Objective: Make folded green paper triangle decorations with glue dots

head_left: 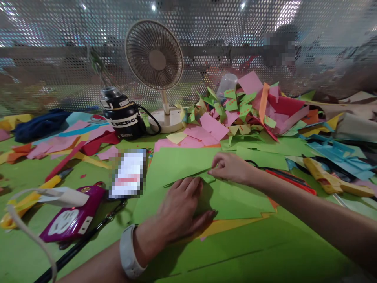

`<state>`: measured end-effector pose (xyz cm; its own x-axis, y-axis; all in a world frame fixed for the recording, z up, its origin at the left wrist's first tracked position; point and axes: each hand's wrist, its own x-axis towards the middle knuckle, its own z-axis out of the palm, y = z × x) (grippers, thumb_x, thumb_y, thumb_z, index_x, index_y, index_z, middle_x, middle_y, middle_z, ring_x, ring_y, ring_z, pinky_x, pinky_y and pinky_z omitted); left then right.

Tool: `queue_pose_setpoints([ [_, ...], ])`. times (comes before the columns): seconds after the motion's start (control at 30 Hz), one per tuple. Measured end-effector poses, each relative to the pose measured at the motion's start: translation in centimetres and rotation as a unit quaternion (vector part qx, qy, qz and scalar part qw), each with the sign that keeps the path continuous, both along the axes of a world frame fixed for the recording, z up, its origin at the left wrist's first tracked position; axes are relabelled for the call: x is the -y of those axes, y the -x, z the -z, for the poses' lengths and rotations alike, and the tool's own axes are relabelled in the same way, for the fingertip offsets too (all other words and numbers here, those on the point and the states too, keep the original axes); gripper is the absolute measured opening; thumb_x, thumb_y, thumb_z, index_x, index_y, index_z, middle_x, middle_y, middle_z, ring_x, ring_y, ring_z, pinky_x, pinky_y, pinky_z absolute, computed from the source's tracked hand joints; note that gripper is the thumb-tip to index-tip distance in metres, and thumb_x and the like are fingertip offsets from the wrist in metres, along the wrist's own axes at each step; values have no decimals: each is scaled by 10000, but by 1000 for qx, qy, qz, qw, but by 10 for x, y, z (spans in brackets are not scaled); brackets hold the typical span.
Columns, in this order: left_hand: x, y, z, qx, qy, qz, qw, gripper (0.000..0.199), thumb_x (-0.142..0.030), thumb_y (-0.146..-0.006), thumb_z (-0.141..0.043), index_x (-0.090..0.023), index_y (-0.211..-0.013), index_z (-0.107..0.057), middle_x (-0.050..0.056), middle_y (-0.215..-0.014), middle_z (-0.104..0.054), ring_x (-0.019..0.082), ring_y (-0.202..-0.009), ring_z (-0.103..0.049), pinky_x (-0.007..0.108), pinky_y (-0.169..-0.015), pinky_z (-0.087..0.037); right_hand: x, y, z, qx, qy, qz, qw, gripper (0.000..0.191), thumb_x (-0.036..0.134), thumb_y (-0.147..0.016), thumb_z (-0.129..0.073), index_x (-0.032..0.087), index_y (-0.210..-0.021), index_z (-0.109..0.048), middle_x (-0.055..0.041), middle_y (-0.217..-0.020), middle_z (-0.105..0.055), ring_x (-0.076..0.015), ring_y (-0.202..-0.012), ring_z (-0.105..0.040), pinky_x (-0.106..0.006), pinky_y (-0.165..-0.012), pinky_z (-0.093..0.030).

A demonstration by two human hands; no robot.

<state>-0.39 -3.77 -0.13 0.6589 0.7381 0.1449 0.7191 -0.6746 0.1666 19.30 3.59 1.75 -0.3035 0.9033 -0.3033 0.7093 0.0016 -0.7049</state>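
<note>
Left hand (181, 212) lay spread flat on the green sheet (188, 184) mid-bench; right hand (231, 167) pinched its folded flap; best to hold edges aligned, crease outward from the pinch.

Light green paper sheet (188, 173) at centre, green desk (265, 251), pink, green and red paper scraps (247, 106) upper right, cream fan (154, 55), black bottle (122, 116) with white lettering, yellow glue gun (332, 179), magenta card holder (73, 216).
</note>
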Motion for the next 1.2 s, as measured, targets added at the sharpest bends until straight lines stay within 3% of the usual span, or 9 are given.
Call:
queue_pose_setpoints([
  [0.13, -1, 0, 2, 0, 4, -3, 1000, 535, -557, -864, -497, -121, -1165, -576, 160, -1166, -611, 302, -977, -589, 453, -839, -494, -3, 10, 0, 9, 145, -47, 988, 236, 256, -742, -679, 187, -575, -527, 52, -402, -532, -97, -399, -520, -214, -453, -425],
  [0.3, -1, 1, 5, 3, 7, 1, 1000, 557, -554, -871, -491, -98, -1181, -565, 176, -1172, -606, 315, -989, -582, 471, -835, -492, -8, 11, 1, -10, 212, -58, 976, 317, 229, -774, -687, 178, -521, -503, 52, -386, -544, -76, -369, -511, -193, -436, -424],
  [0.53, -1, 0, 3, -1, -2, 1, 1000, 517, -536, -858, -522, -116, -1155, -578, 166, -1153, -619, 300, -973, -598, 453, -833, -499, -9, -5, -8, 21, 212, -52, 976, 315, 236, -775, -693, 170, -534, -501, 54, -398, -546, -56, -382, -525, -169, -393, -314],
  [0.73, 0, 0, 2, 13, -7, 7, 1000, 505, -531, -868, -515, -125, -1164, -567, 160, -1154, -621, 301, -986, -593, 465, -837, -497, -9, -10, -18, 24, 197, -53, 979, 280, 270, -718, -733, 172, -551, -531, 49, -424, -565, -64, -396, -529, -181, -408, -338],
  [0.9, 2, 0, 2, 1, -3, 3, 1000, 553, -558, -866, -514, -108, -1183, -570, 174, -1183, -611, 302, -986, -591, 462, -840, -495, -12, -1, -13, 37, 202, -77, 976, 352, 354, -730, -745, 162, -517, -541, 36, -422, -570, -56, -390, -510, -180, -400, -303],
  [1.03, -2, 3, -9, 5, 16, 11, 1000, 557, -578, -868, -510, -128, -1185, -597, 172, -1198, -615, 309, -1008, -596, 465, -854, -484, -13, 1, -7, 58, 210, -82, 973, 395, 345, -766, -722, 161, -483, -517, 45, -383, -535, -47, -356, -462, -190, -387, -247],
  [1.1, -9, 3, -18, 31, 56, -16, 998, 460, -532, -892, -495, -162, -1124, -640, 144, -1133, -653, 277, -969, -620, 413, -829, -487, -14, 1, -7, 61, 209, -79, 973, 369, 312, -770, -716, 159, -492, -527, 42, -392, -545, -50, -362, -468, -194, -388, -233],
  [1.17, -19, 1, -26, 64, 132, -137, 980, 408, -518, -897, -477, -164, -862, -677, 100, -846, -697, 225, -749, -643, 338, -680, -490, -15, 0, -7, 66, 211, -83, 972, 363, 300, -776, -706, 158, -491, -531, 39, -393, -545, -52, -365, -468, -195, -389, -233],
  [1.2, -25, -1, -28, 66, 210, -186, 958, 462, -534, -904, -447, -166, -705, -644, 77, -685, -676, 199, -631, -628, 309, -611, -473, -15, 0, -8, 68, 212, -86, 971, 367, 302, -777, -704, 158, -488, -530, 39, -390, -540, -52, -365, -465, -193, -390, -236],
])
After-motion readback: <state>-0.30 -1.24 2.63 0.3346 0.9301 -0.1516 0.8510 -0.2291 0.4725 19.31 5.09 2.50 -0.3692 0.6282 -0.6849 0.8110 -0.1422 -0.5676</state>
